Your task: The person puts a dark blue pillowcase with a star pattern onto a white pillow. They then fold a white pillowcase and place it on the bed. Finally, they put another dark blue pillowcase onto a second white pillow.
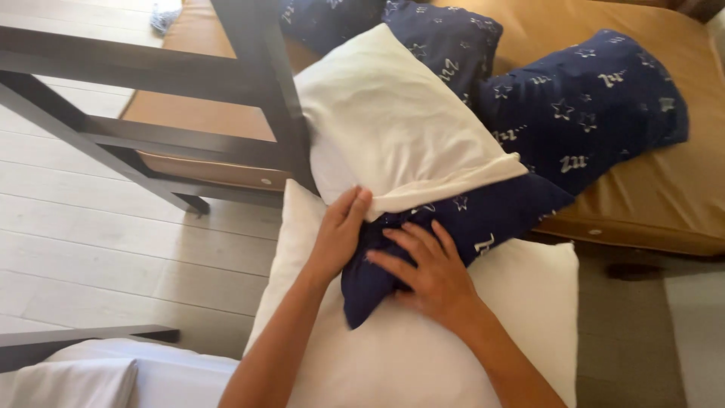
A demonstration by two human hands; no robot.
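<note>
Dark bed frame (264,83) blocks the left; bare mattress (664,196) lies open rightward.

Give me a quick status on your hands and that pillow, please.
Left hand gripping white pillowcase edge. Right hand flat on navy star pillow, half inside the case. Dark bed frame post close at left.

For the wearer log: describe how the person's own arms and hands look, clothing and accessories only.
Both forearms are bare right down to the frame's lower edge, with no sleeve showing. The left hand and right hand wear no gloves; no ring, watch, bracelet or bandage shows on either. Fingernails look short and unpainted. Whatever covers the upper arms lies outside the view.
</note>
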